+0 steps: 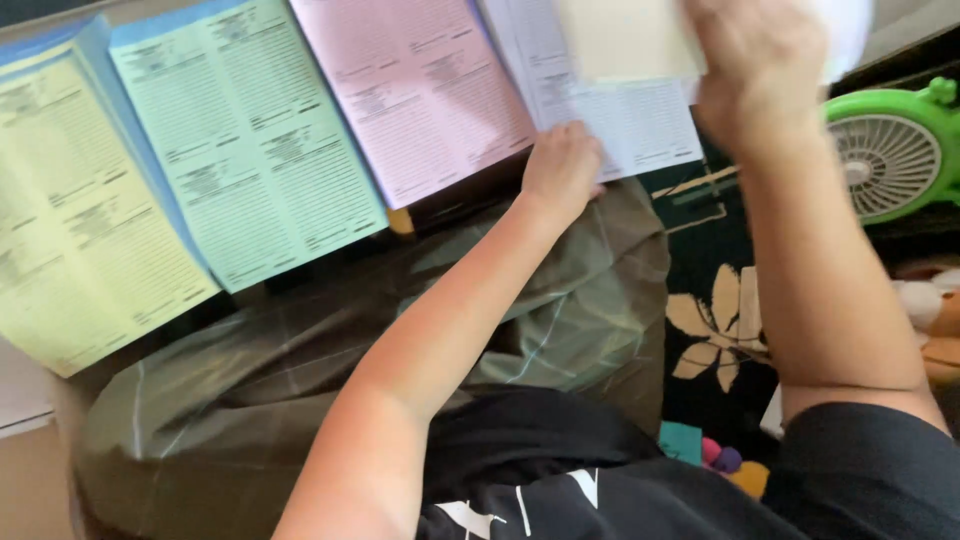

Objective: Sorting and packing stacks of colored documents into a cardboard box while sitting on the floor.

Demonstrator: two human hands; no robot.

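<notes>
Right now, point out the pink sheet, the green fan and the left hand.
pink sheet [415,95], head view, middle of the page.
green fan [885,160], head view, round white grille.
left hand [562,165], head view, back of the hand.

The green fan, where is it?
In the head view, the green fan sits at the far right edge, beside the raised right hand and right of the white sheet.

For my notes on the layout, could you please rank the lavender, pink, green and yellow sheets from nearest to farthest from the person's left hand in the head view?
From the left hand:
1. Lavender sheet, under the hand, touching it.
2. Pink sheet, just left of it.
3. Green sheet, further left.
4. Yellow sheet, far left edge.
</notes>
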